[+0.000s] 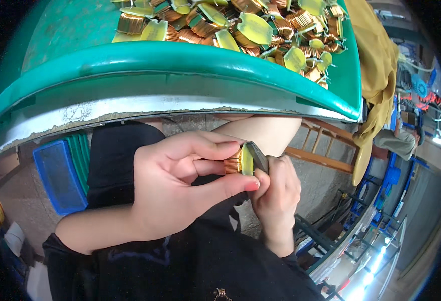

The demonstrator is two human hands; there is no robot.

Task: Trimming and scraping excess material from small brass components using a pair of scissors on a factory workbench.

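Note:
My left hand (pixel 180 175) pinches a copper-wound coil (pixel 232 163) between thumb and fingertips, above my lap. A yellow plate (pixel 247 161) is on the coil's right side. My right hand (pixel 280 188) is closed round a dark metal tool, which looks like pliers (pixel 258 158). Its jaws lie against or very close to the yellow plate; the handles are hidden in my fist. My left thumb almost meets my right fingers below the coil. In front of me, a green tray (pixel 155 55) holds many similar copper coils (pixel 203 25) with yellow plates.
The tray rests on a worn white table edge (pixel 140 103) across my front. Blue and green crates (pixel 62 175) stand at lower left. To the right are a wooden stool (pixel 326 145), mustard cloth (pixel 378 65) and cluttered shelves. Another person (pixel 401 143) is farther right.

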